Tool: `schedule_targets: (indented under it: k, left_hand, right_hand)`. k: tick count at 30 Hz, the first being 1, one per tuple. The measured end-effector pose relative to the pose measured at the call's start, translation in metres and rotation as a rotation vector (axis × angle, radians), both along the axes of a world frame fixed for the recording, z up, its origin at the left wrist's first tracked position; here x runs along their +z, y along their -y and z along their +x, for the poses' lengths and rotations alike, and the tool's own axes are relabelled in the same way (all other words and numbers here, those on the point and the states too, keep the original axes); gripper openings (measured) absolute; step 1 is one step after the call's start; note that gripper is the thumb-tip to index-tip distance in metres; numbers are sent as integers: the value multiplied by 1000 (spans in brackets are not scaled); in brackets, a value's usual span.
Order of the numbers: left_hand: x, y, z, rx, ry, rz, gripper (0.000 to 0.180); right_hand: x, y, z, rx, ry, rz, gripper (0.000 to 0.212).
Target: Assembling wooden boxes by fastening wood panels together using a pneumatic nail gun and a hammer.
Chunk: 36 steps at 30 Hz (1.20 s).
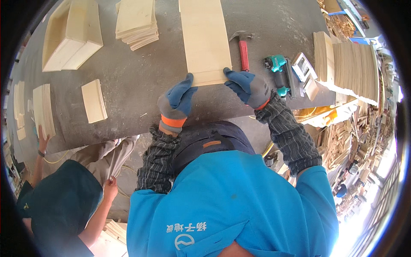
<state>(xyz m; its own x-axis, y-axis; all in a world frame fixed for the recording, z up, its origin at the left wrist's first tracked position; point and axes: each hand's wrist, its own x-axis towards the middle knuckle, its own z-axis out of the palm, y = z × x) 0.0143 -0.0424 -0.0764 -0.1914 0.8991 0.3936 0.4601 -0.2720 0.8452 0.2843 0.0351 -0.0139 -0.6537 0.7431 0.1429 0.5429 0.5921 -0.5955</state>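
Observation:
A long pale wooden board (205, 38) lies on the dark worktable, its near end at the table's front edge. Across that end runs a narrow wooden strip (209, 78). My left hand (176, 99), in a blue-grey glove with an orange cuff, grips the near left corner with thumb and fingers. At the near right corner, my right hand (249, 87) is closed in the same way, its thumb over the strip. The undersides of the fingers are hidden. Just beyond my right hand lies a claw hammer (244, 55) with a red handle.
Right of the hammer are a teal nail gun (279, 75) and a box of staples or nails (302, 67). Thin wood pieces are stacked at the far right (355, 62) and far left (136, 21). Open wooden boxes (77, 38) stand back left. Another person (64, 201) works at my left.

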Motion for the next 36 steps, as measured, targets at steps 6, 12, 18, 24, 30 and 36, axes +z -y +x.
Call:
schedule_targets:
  k: [6,12,18,24,30,36]
  left_hand:
    - [-3,3,-4,-40,107,-34,33]
    - [5,-2,-4,-52,66,-36,33]
    - [24,-1,-9,-72,-183,28,32]
    - [15,-7,-5,-73,-184,58,34]
    - [8,-6,-6,-80,-110,61,32]
    - [12,-7,-10,-90,-188,76,36]
  right_hand:
    - [-8,1,3,32,-39,24,40]
    - [-7,0,6,4,-36,-7,42]
    - [-6,-3,1,42,-78,9,42]
    - [4,6,11,6,-45,-134,46]
    - [-29,-6,130,-835,-42,-58,61]
    - [-116,5,178,-875,664,-140,103]
